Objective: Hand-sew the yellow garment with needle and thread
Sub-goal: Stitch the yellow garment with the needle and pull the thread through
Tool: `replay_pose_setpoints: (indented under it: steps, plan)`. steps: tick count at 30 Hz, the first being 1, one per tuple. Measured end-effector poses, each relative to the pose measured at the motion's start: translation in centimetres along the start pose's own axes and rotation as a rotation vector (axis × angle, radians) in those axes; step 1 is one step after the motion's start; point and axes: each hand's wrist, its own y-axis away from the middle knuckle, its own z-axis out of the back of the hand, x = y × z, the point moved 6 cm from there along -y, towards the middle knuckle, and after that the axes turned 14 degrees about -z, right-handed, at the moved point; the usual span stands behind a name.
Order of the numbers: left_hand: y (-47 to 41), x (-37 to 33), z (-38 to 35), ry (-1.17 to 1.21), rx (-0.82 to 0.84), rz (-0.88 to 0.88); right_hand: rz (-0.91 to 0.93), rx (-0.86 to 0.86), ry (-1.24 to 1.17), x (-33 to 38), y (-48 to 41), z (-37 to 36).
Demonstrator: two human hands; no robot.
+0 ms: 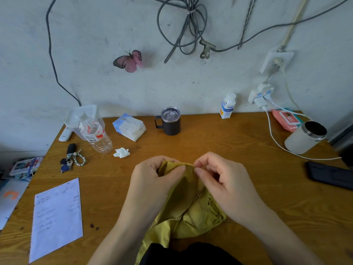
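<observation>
Yellow garment point(188, 222) lies bunched at the near edge of the wooden table point(238, 142). Its upper part is lifted between both hands, and the rest trails toward the person's lap. Left hand point(152, 180) grips the folded top edge, thumb over the cloth, fingers curled behind. Right hand point(227, 183) pinches thumb and forefinger together on the same edge, just beside the left thumb, other fingers curled in. Needle and thread are too small to make out, likely inside that pinch. Step, as judged: taking a stitch along the folded edge. To do it well, the left hand should hold the fold taut and flat. The right should drive the needle close to the edge through both layers with a short, even stitch, then draw the thread snug without puckering. Risk: pricking the left thumb, which sits very near.
</observation>
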Motion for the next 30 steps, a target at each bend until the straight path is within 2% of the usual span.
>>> replay_pose_setpoints:
  steps: [6, 12, 25, 30]
  plan:
    - [0.4, -0.3, -0.6, -0.1, -0.084, -0.092, 0.006, -0.138, 0.13, 1.1, 0.7, -0.2]
    - [0.7, -0.2, -1.3, -0.064, -0.083, -0.103, -0.015, -0.165, 0.146, 1.0, 0.8, -0.4]
    - [0.1, 0.2, -0.9, -0.016, -0.026, -0.023, -0.148, 0.062, -0.144, -0.5, 0.0, 0.0]
    - [0.0, 0.4, -1.0, -0.01, 0.021, 0.02, -0.263, 0.217, -0.336, -1.4, -0.3, -0.3]
